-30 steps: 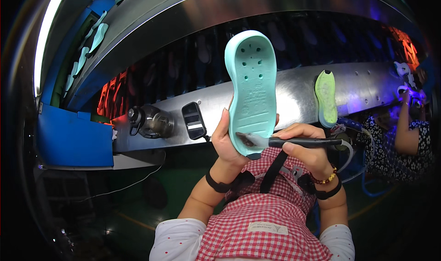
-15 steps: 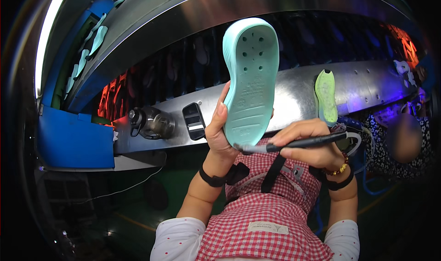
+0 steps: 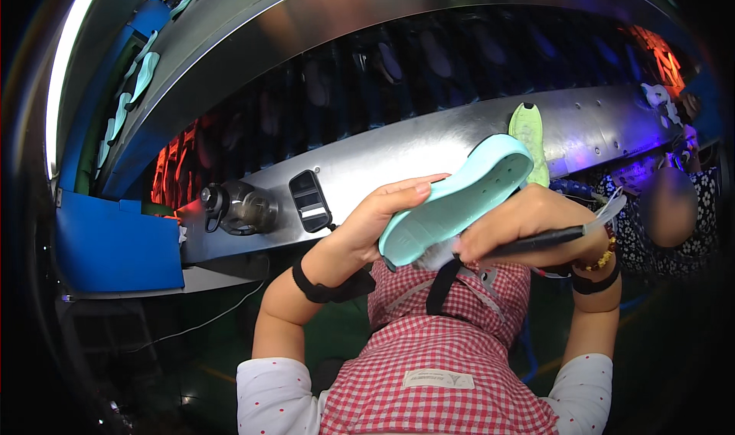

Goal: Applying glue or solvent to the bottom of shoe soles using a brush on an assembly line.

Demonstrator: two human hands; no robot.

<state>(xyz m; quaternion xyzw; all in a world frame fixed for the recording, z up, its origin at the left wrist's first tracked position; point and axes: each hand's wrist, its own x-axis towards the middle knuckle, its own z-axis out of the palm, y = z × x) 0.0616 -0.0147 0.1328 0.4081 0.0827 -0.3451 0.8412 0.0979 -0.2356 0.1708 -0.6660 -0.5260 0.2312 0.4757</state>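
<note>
My left hand (image 3: 374, 219) grips a mint-green foam shoe sole (image 3: 452, 197) along its left edge near the heel. The sole is tilted, its toe end pointing up and to the right, and its hollow inner face with small holes shows. My right hand (image 3: 528, 220) is closed around a brush (image 3: 547, 240) with a black handle and a clear tube at its back end. The brush's pale, blurred bristles lie at the heel's lower right edge; whether they touch it I cannot tell. Behind the toe, a yellow-green sole (image 3: 527, 132) lies on the metal bench.
On the metal bench (image 3: 360, 174) stand a clear bottle with a black lid (image 3: 249, 209) and a black oblong case (image 3: 310, 201). A blue box (image 3: 115, 243) is at left, below a belt carrying mint soles (image 3: 143, 79). At right sits another person in floral clothing (image 3: 693, 263).
The mint sole has been lowered and tipped over to the right, from nearly upright facing me. My right hand with the brush has turned over, its back now upward.
</note>
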